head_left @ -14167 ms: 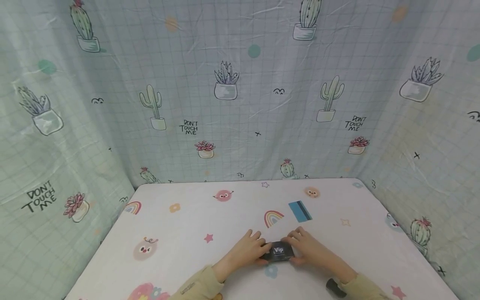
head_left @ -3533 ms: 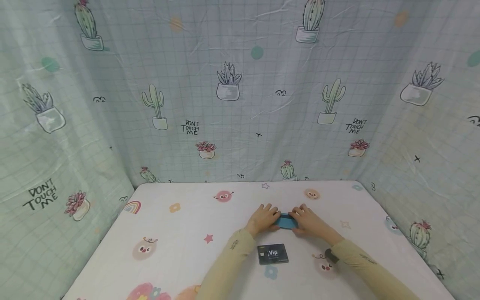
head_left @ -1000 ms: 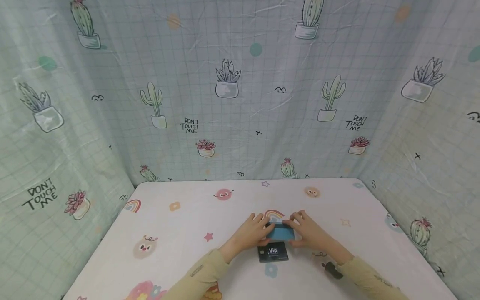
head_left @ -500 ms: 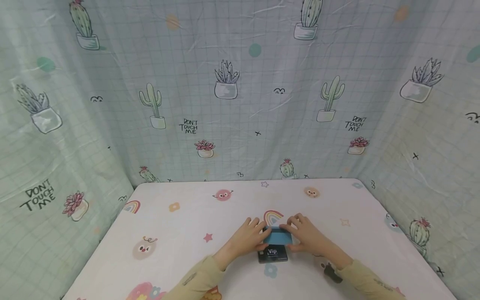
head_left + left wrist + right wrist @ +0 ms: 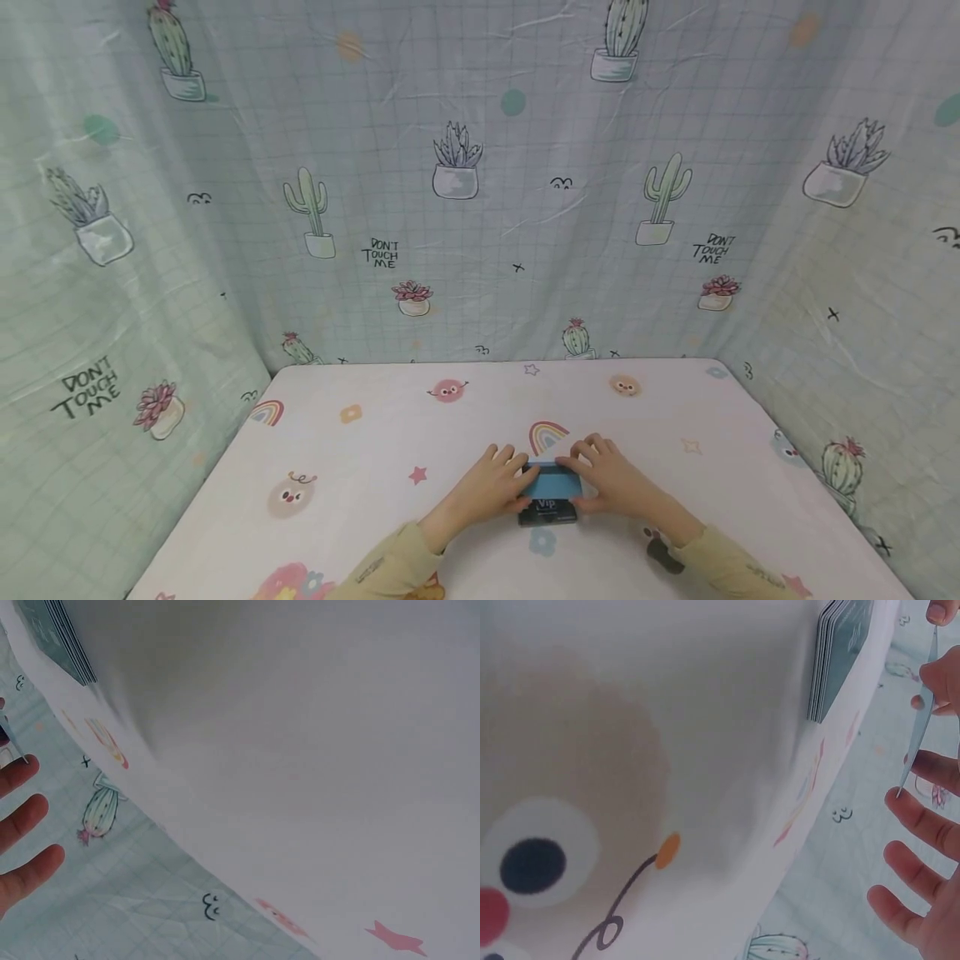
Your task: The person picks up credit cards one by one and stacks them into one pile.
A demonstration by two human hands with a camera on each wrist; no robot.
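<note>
A blue card with a dark stripe (image 5: 552, 482) is held by its two short ends between both hands. My left hand (image 5: 483, 486) pinches its left end, and my right hand (image 5: 613, 482) pinches the right end. Below it on the table lies a stack of cards, whose black top card marked "Vip" (image 5: 547, 515) is partly covered by the blue card in the head view. The right wrist view shows the blue card (image 5: 922, 724) edge-on, raised off the table, with the stack's layered edges (image 5: 826, 664) apart from it. Other fingers of the right hand (image 5: 915, 862) are spread.
The white tabletop (image 5: 360, 475) carries printed faces, stars and rainbows. A curtain (image 5: 480, 233) with cactus prints stands around the back and sides. A small dark object (image 5: 663, 554) shows under the right wrist.
Earlier both hands gripped the black card while the blue one lay farther back. The black card was let go; the blue card was picked up and carried left and nearer, over it.
</note>
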